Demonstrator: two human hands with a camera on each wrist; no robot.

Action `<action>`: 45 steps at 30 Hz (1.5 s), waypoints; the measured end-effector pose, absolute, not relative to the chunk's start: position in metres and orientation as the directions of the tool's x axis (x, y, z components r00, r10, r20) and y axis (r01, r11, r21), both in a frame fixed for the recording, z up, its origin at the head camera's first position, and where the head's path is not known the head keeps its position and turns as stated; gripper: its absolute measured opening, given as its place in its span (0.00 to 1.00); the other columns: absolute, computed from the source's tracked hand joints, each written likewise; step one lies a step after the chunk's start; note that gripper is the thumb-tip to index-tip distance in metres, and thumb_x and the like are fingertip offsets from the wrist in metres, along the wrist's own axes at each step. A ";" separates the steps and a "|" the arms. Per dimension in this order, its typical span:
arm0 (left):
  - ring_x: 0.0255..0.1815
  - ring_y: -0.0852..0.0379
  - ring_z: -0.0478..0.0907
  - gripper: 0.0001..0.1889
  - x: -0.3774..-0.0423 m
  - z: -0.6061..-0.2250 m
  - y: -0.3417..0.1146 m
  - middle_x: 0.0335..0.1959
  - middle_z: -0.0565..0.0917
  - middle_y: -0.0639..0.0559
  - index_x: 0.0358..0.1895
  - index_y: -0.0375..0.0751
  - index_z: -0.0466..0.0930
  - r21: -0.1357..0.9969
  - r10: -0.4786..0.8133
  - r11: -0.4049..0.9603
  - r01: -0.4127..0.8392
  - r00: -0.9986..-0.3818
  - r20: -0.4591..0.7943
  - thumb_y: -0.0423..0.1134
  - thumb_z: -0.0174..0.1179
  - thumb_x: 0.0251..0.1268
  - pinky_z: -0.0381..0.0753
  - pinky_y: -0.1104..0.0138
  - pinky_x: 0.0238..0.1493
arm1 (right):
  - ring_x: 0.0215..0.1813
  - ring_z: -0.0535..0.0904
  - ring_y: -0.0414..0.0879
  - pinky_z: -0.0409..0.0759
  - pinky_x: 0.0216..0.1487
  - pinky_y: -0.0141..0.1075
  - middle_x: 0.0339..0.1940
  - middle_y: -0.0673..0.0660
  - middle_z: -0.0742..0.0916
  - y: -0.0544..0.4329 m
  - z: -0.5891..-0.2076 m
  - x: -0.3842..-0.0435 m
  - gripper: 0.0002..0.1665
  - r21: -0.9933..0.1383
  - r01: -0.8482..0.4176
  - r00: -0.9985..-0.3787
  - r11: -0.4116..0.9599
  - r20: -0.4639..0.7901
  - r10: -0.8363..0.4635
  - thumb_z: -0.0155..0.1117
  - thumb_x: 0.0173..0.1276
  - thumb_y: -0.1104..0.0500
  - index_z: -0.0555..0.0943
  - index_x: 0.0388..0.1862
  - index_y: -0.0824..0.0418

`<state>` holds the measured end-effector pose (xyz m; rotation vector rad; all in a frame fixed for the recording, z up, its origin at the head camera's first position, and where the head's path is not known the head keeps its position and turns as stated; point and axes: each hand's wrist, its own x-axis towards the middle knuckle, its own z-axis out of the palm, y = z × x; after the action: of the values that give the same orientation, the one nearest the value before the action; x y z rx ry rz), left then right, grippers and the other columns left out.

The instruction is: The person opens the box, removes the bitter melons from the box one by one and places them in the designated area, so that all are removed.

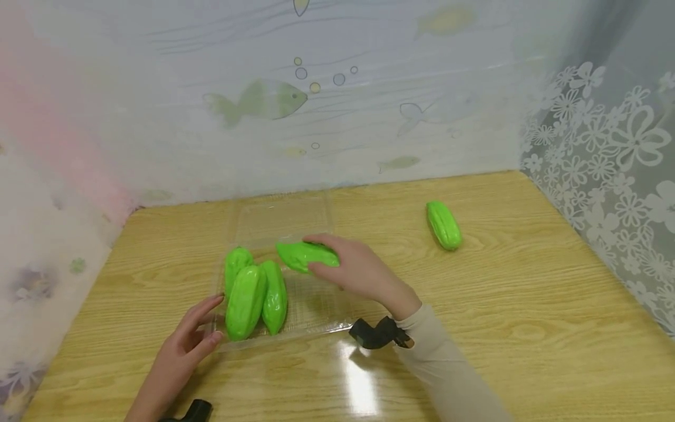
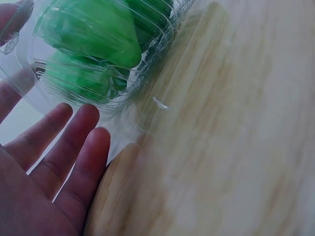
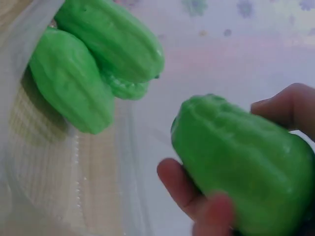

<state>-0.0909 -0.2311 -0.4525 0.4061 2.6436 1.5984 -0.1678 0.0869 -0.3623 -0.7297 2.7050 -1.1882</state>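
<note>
A clear plastic clamshell box (image 1: 319, 305) lies with its lid folded back on the table. Three bright green, ridged gourd-like pieces (image 1: 245, 305) fill its left side, one leaning over the others. My right hand (image 1: 366, 272) grips another green gourd-like piece (image 1: 303, 256) above the box's back right part; in the right wrist view its fingers (image 3: 179, 184) curl around the piece. At the box's left front corner is my left hand (image 1: 181, 349), fingers spread. The left wrist view shows its extended fingers (image 2: 88, 152) close by the clear wall.
One more green gourd-like piece (image 1: 444, 225) lies at the back right of the wooden table (image 1: 517, 316). The transparent lid (image 1: 282, 217) reaches toward the fish-patterned backdrop (image 1: 253, 146). Black straps (image 1: 377, 333) are worn at the wrists.
</note>
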 end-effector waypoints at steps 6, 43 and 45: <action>0.53 0.62 0.67 0.28 -0.090 -0.451 -0.232 0.65 0.59 0.56 0.67 0.51 0.57 0.874 0.229 0.444 0.199 -0.968 0.104 0.34 0.52 0.64 0.74 0.73 0.41 | 0.26 0.78 0.40 0.75 0.29 0.35 0.42 0.48 0.79 0.096 -0.357 -0.170 0.23 -0.773 -0.350 -0.891 0.529 0.101 -0.443 0.49 0.64 0.44 0.69 0.59 0.41; 0.54 0.63 0.66 0.28 -0.091 -0.451 -0.232 0.65 0.58 0.56 0.67 0.52 0.57 0.877 0.234 0.441 0.192 -0.968 0.095 0.34 0.52 0.64 0.73 0.73 0.42 | 0.21 0.70 0.46 0.66 0.19 0.31 0.29 0.60 0.75 0.177 -0.368 -0.201 0.31 -0.955 -0.003 -0.981 0.298 -0.055 -0.186 0.42 0.66 0.35 0.71 0.59 0.52; 0.54 0.63 0.66 0.28 -0.091 -0.450 -0.232 0.65 0.58 0.56 0.67 0.52 0.57 0.877 0.235 0.440 0.190 -0.968 0.092 0.34 0.52 0.64 0.73 0.73 0.43 | 0.22 0.70 0.48 0.66 0.19 0.31 0.29 0.60 0.76 0.182 -0.369 -0.202 0.31 -0.949 -0.026 -0.982 0.314 -0.034 -0.184 0.43 0.66 0.36 0.71 0.59 0.52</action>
<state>-0.0909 -0.2322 -0.4504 0.3886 2.6290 1.5924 -0.2024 0.1817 -0.3685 -0.1963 2.4334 -1.7532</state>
